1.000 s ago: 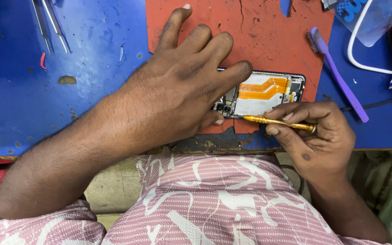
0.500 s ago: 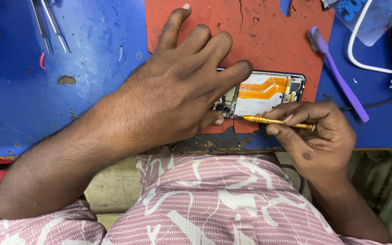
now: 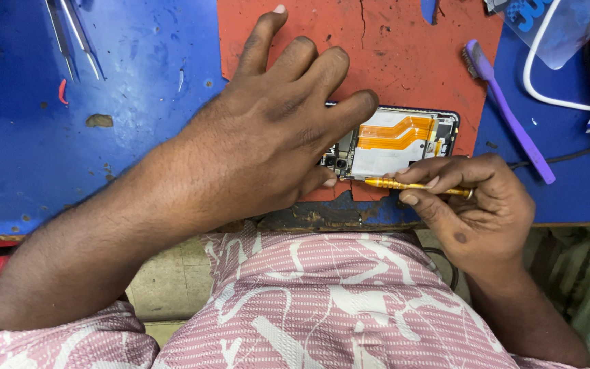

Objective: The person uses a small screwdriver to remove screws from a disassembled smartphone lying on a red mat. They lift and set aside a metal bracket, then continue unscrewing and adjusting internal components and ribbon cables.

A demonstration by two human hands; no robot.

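An opened phone (image 3: 397, 142) with its back cover off lies flat on a red mat (image 3: 390, 55) near the front edge of the blue desk (image 3: 104, 157), showing an orange flex cable and a silvery plate. The left hand (image 3: 268, 137) lies spread over its left end, fingers flat and gripping nothing. The right hand (image 3: 472, 205) pinches a slim yellow screwdriver (image 3: 414, 185), tip at the phone's lower edge (the exact contact point is hidden). A purple brush (image 3: 507, 113) lies just right of the mat; tweezers (image 3: 69, 37) rest far left.
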